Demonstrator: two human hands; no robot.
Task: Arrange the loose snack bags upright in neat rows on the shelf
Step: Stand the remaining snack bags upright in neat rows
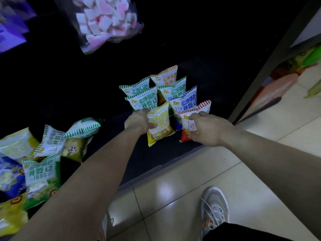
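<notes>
On the dark bottom shelf (156, 153) two rows of snack bags stand upright. The left row has two green bags (142, 100) behind a yellow bag (160, 124), which my left hand (139, 121) grips at its left edge. The right row holds an orange bag (165, 76), a green bag (173, 90) and a blue bag (185, 100). At its front a red bag (188, 126) is held by my right hand (206, 129), fingers over its face. A loose pile of snack bags (43, 159) lies flat at the shelf's left.
A clear bag of pink and white marshmallows (106, 20) hangs above at the upper left. A dark shelf upright (271, 63) borders the right side. Pale floor tiles (191, 188) and my grey sneaker (214, 208) are below the shelf edge.
</notes>
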